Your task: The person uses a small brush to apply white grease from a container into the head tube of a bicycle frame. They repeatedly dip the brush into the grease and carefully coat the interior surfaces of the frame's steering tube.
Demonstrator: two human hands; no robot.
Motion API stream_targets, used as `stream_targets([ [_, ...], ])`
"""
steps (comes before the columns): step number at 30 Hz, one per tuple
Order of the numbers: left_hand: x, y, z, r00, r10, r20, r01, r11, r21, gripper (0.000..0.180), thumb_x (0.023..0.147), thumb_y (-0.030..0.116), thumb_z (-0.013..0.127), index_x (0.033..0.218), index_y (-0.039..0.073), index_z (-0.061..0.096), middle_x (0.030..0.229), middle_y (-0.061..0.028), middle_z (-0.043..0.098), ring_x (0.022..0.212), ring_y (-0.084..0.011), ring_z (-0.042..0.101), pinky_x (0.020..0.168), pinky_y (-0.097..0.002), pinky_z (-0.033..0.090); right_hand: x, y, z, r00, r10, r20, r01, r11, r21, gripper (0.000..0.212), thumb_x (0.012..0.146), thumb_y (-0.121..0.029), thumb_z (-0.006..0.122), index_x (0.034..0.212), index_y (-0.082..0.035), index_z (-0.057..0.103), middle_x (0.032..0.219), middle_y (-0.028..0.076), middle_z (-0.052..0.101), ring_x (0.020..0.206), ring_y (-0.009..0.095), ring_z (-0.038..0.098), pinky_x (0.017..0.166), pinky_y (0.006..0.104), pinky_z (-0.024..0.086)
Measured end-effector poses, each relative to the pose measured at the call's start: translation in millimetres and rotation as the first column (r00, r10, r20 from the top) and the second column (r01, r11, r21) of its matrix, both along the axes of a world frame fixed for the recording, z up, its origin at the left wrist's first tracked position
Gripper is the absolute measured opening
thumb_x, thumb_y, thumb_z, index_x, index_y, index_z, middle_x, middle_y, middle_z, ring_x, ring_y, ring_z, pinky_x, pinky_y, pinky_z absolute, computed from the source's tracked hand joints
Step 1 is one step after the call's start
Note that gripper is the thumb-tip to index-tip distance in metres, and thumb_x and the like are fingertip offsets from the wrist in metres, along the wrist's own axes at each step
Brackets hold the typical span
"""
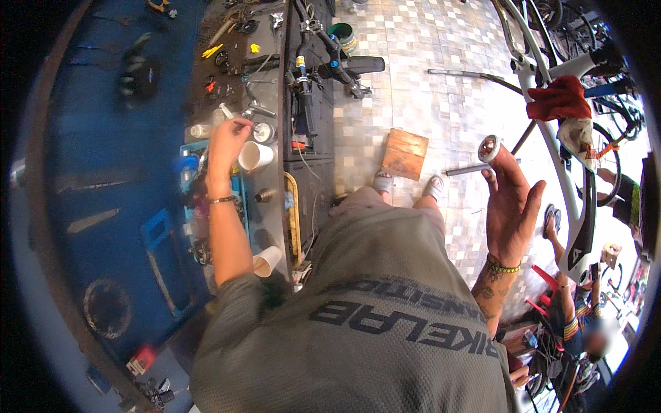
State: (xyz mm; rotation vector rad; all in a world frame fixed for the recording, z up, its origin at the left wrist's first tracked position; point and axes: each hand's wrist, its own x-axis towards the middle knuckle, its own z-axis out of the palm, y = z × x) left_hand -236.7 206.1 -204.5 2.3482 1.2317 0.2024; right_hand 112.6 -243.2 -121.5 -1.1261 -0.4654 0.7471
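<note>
Left hand (229,140): bent above desk (273,213), beside small tub (264,133); cannot tell if pinching.
Right hand (511,206): spread, carrying ring (488,148) on fingertip.
Ring: better to keep steady.

Looks like a bike workshop, judging by the white frame (559,165), wheel (620,172), blue board (155,179) hung with a saw (146,233), and bench (273,224) strewn with tools (261,110) and parts (248,27).
</note>
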Motion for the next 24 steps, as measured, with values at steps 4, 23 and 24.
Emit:
stream_targets([
  [4,-11,2,11,1.000,0.019,0.020,-0.018,1.000,-0.018,0.021,0.100,0.017,0.076,0.111,0.000,0.082,0.099,-0.0119,0.083,0.089,-0.0153,0.076,0.080,-0.0329,0.058,2,4,-6,0.970,0.056,-0.238,-0.007,0.979,0.202,0.089,0.111,-0.072,0.035,0.149,0.004,0.061,0.155,0.016,0.061,0.144,0.026,0.053,0.122,0.0452,0.036],
  [23,202,-240,123,0.299,0.265,0.917,0.496,0.777,-0.387,0.018,0.101,0.003,0.071,0.115,-0.008,0.074,0.104,-0.0160,0.079,0.089,-0.0124,0.069,0.083,-0.0261,0.056,-22,45,30,0.576,0.251,-0.778,0.385,0.756,0.529,0.092,0.100,-0.054,0.072,0.163,0.003,0.038,0.173,0.012,0.039,0.152,0.017,0.042,0.127,0.0467,0.027],
  [24,203,-241,124,0.306,0.264,0.915,0.493,0.778,-0.390,0.018,0.102,0.002,0.070,0.116,-0.008,0.074,0.104,-0.0155,0.078,0.089,-0.0124,0.069,0.083,-0.0262,0.056,-23,45,31,0.606,0.224,-0.763,0.373,0.767,0.521,0.091,0.101,-0.055,0.071,0.163,0.003,0.038,0.174,0.012,0.038,0.153,0.017,0.041,0.127,0.0467,0.027],
])
